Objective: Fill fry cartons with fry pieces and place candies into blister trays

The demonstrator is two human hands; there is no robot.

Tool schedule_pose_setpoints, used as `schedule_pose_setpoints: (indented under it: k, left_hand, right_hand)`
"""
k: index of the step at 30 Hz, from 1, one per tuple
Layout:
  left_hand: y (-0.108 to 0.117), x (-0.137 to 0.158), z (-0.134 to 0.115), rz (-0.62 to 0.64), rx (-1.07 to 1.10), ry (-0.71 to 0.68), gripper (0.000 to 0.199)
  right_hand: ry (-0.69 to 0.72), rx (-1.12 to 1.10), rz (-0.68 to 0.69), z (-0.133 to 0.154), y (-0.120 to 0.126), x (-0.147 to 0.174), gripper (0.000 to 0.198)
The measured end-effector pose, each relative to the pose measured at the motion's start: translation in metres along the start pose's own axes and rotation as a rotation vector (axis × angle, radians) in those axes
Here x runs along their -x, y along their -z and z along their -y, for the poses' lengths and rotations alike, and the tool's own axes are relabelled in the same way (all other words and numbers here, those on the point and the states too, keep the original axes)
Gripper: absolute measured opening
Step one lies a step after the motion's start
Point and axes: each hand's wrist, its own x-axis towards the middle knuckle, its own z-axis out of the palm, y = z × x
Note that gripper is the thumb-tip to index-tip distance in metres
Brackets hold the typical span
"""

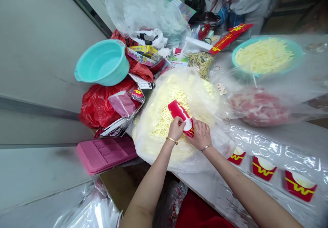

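Note:
A red and white fry carton (189, 128) with yellow markings is held between my two hands. My left hand (176, 129) pinches its white edge, and my right hand (200, 134) grips its other side. Just beyond my fingers lies a flat red piece (178, 109); whether it joins the carton I cannot tell. Under both hands, a large clear plastic bag (151, 152) spreads open around many small pale-yellow, fry-shaped pieces (161, 127). To the right, several red cartons (263, 168) with a yellow W and white tops lie in a row on clear plastic packaging.
A turquoise basin (102, 62) rests on red bags (99, 105) at left, above a pink tray (107, 154). Another turquoise basin (237, 64) holds pale strips at far right. Nearer is a clear bag of pink pieces (261, 106). Boxes and plastic bags crowd the back.

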Motion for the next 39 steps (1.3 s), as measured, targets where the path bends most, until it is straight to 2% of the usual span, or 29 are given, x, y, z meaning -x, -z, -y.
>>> schedule_pose_setpoints:
  k: [3,7,9,11,14,16,18,20,22,24,26,28,30,34,35,37,39]
  left_hand:
    - [0.011,-0.01,0.003,-0.073,0.129,0.007,0.011]
    - [0.038,-0.03,0.006,-0.384,0.353,0.18,0.011]
    - [0.051,-0.029,0.003,-0.464,0.408,0.23,0.012]
    - [0.056,-0.016,-0.005,-0.379,0.425,0.196,0.014]
    - [0.055,0.016,-0.015,-0.034,0.406,0.117,0.018]
    - [0.056,0.033,-0.014,0.113,0.296,0.089,0.016]
    - [0.062,0.042,-0.004,0.082,0.008,0.084,0.011]
    - [0.068,0.043,0.011,0.019,-0.385,0.106,0.025]
    - [0.069,0.041,0.027,0.062,-0.696,0.133,0.037]
    - [0.062,0.037,0.038,0.128,-0.837,0.13,0.03]
    - [0.053,0.034,0.046,0.127,-0.858,0.099,0.019]
    - [0.048,0.03,0.051,0.087,-0.778,0.068,0.013]
    - [0.05,0.026,0.055,0.028,-0.589,0.071,0.006]
    - [0.07,0.026,0.049,-0.111,0.101,0.241,0.013]
    - [0.076,0.029,0.044,-0.104,0.285,0.283,0.015]
    - [0.084,0.036,0.03,-0.011,0.562,0.334,0.018]
    - [0.088,0.044,0.014,0.127,0.68,0.36,0.018]
  right_hand:
    - [0.026,0.008,0.012,0.0,0.0,-0.007,0.074]
    - [-0.047,0.03,0.004,-0.006,0.004,-0.02,0.079]
    - [-0.057,0.048,-0.019,-0.003,0.009,-0.023,0.084]
    - [-0.009,0.042,-0.034,0.006,0.016,-0.022,0.092]
    - [0.094,-0.065,0.027,0.022,0.02,-0.007,0.093]
    - [0.093,-0.158,0.066,0.026,0.015,0.012,0.086]
    - [0.032,-0.222,0.067,0.023,0.006,0.037,0.082]
    - [-0.032,-0.256,0.079,0.016,-0.004,0.062,0.082]
    - [-0.067,-0.272,0.112,0.011,-0.012,0.083,0.081]
    - [-0.072,-0.278,0.146,0.009,-0.016,0.095,0.079]
    - [-0.059,-0.295,0.168,0.009,-0.015,0.099,0.078]
    - [-0.04,-0.32,0.172,0.01,-0.012,0.096,0.077]
    - [-0.03,-0.342,0.151,0.008,-0.007,0.092,0.077]
    - [-0.055,-0.363,0.116,0.004,-0.004,0.082,0.078]
    - [-0.057,-0.356,0.116,0.005,-0.005,0.079,0.078]
    - [-0.046,-0.328,0.117,0.01,-0.007,0.071,0.078]
    - [-0.031,-0.305,0.109,0.02,-0.009,0.062,0.077]
